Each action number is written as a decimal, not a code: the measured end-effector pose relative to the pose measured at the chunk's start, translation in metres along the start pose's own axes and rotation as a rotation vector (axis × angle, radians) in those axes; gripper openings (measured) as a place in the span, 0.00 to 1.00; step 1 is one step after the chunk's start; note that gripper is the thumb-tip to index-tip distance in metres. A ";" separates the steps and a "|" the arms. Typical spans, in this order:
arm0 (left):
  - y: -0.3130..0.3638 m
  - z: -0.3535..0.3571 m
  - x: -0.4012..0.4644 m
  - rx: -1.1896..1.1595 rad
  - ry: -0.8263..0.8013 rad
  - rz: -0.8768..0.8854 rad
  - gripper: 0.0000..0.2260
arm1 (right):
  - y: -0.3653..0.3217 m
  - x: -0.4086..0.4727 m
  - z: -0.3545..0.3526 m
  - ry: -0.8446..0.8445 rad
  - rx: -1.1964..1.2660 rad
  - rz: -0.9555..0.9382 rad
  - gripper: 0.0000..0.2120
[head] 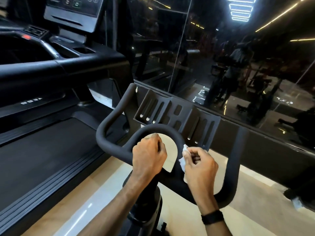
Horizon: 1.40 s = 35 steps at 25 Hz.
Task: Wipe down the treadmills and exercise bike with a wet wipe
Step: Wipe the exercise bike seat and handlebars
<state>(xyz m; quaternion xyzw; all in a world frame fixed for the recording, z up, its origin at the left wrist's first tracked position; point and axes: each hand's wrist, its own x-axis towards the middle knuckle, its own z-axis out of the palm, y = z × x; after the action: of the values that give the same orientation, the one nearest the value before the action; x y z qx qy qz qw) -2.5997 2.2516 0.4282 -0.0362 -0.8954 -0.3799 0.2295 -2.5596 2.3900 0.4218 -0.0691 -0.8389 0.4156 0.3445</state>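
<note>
Treadmill (51, 150) sat off to the left. Left hand (148, 155) was wrapped round the bike's bar (163, 129), steadying it; right hand (198, 165) pinched the wipe (182, 161) against the loop. I'd say follow the whole curve, underside too.

Matt black handlebar (163, 129), crumpled white wipe (183, 161), glossy mirror wall (221, 57).

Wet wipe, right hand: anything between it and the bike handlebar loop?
Nothing visible. The right hand pinches the wet wipe, which lies right against the inner handlebar loop on its right side. The left hand grips the same loop on its left side, clear of the wipe.
</note>
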 end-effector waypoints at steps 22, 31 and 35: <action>-0.014 0.008 -0.002 -0.212 0.396 0.079 0.08 | -0.078 0.096 0.133 -1.071 -0.184 -0.555 0.04; -0.026 0.016 -0.008 -0.282 0.462 0.376 0.09 | -0.067 0.086 0.110 -1.226 -0.065 -0.606 0.04; -0.022 0.013 -0.007 -0.218 0.386 0.368 0.09 | -0.054 0.096 0.096 -1.002 -0.248 -0.816 0.04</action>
<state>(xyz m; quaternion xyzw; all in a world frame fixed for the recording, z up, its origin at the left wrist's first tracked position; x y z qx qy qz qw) -2.6039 2.2457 0.4025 -0.1496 -0.7673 -0.4258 0.4556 -2.6838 2.3318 0.4718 0.4174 -0.8983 0.1336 0.0317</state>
